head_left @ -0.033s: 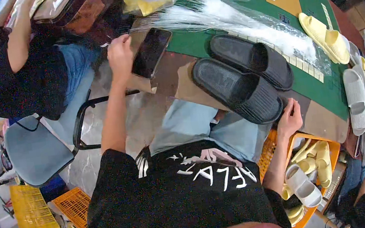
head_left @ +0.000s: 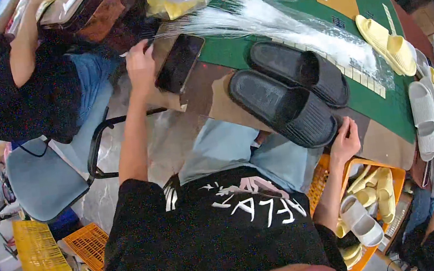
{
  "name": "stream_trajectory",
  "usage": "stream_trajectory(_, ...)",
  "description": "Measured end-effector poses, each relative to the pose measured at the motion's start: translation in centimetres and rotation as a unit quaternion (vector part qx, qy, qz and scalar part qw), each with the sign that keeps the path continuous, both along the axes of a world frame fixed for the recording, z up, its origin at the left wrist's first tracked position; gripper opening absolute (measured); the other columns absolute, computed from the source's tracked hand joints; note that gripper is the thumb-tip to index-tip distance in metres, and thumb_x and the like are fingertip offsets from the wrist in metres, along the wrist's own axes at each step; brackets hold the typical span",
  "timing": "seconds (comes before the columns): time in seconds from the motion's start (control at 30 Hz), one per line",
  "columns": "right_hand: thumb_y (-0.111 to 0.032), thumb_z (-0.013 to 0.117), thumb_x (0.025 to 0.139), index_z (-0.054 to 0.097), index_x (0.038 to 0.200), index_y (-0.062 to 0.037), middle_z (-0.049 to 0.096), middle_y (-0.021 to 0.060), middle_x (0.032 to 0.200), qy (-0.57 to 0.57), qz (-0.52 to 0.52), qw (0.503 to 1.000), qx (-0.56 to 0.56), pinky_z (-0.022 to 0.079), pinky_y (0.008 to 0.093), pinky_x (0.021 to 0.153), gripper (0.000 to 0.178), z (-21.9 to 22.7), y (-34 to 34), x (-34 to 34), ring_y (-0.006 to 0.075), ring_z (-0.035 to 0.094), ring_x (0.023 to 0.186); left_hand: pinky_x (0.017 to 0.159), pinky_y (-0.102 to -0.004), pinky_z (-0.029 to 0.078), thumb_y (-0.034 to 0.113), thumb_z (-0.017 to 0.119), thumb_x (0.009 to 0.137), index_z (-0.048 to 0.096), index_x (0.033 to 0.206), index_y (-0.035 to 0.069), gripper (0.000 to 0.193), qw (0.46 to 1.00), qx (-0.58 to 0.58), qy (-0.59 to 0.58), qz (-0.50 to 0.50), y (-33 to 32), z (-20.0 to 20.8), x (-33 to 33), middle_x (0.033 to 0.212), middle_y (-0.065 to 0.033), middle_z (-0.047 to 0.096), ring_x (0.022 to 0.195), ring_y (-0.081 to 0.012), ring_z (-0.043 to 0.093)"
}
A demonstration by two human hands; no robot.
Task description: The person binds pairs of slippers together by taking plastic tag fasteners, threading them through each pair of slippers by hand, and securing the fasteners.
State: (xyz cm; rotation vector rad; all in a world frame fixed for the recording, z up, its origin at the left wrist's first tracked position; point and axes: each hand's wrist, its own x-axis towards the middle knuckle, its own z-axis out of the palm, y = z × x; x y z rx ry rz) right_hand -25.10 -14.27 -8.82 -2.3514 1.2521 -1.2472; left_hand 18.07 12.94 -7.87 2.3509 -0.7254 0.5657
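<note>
My left hand (head_left: 140, 64) is raised left of a dark phone (head_left: 180, 63), its fingers curled closed. What they pinch, if anything, is too small to make out. My right hand (head_left: 345, 141), fingers bent together, is beside the strap end of the nearer black slide sandal (head_left: 283, 107). I cannot tell whether it touches the sandal or holds something thin. A second black slide sandal (head_left: 299, 72) lies just behind the first, both at the table's near edge. Beyond them spreads a bundle of thin clear plastic strands (head_left: 267, 16), its loose ends reaching toward my left hand.
Yellow slides (head_left: 387, 44) and grey slides (head_left: 424, 119) line the green table's (head_left: 282, 44) right side. An orange crate (head_left: 399, 188) of slides stands by my right arm. A person in black (head_left: 16, 107) works at left near a grey chair (head_left: 44, 177). Yellow bags (head_left: 178, 3) lie behind.
My left hand has shifted slightly left, away from the phone, and its fingers have turned a little. My right hand and the black sandals stay in place.
</note>
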Motion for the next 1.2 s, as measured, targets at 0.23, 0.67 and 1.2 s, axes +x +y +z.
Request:
stream_trajectory(0.23,-0.016,0.057,0.087,0.063,0.091,-0.0014,0.065,0.0138,0.083,0.020,-0.016,1.000,0.009,0.049,0.0323,0.066,0.017,-0.3,-0.2,-0.1,0.0259,0.063,0.071,0.088,-0.0439,0.042,0.039,0.053,0.084,0.050,0.117,-0.001,0.052,0.972,0.046,0.223,0.064,-5.5,-2.5,9.8,0.107,-0.0273,0.057,0.103,-0.0416,0.053)
stream_trajectory(0.67,-0.016,0.058,0.086,0.064,0.089,-0.0025,0.065,0.0142,0.082,0.039,-0.029,0.998,-0.032,0.049,0.0336,0.061,0.015,-0.1,0.1,-0.2,0.0280,0.063,0.069,0.073,-0.0309,0.048,0.012,0.056,0.086,0.063,0.098,-0.001,0.019,0.974,-0.215,-0.064,-0.018,-4.3,3.9,-1.6,0.094,-0.0145,0.065,0.082,-0.0252,0.063)
stream_trajectory(1.2,-0.016,0.059,0.085,0.064,0.090,-0.0030,0.066,0.0134,0.082,0.058,-0.028,0.997,-0.052,0.049,0.0338,0.060,0.015,-0.6,-0.1,0.0,0.0272,0.063,0.068,0.072,-0.0298,0.053,0.009,0.057,0.086,0.044,0.106,0.003,0.024,0.707,-0.649,0.280,0.014,3.9,1.9,-5.9,0.096,-0.0176,0.063,0.085,-0.0229,0.064)
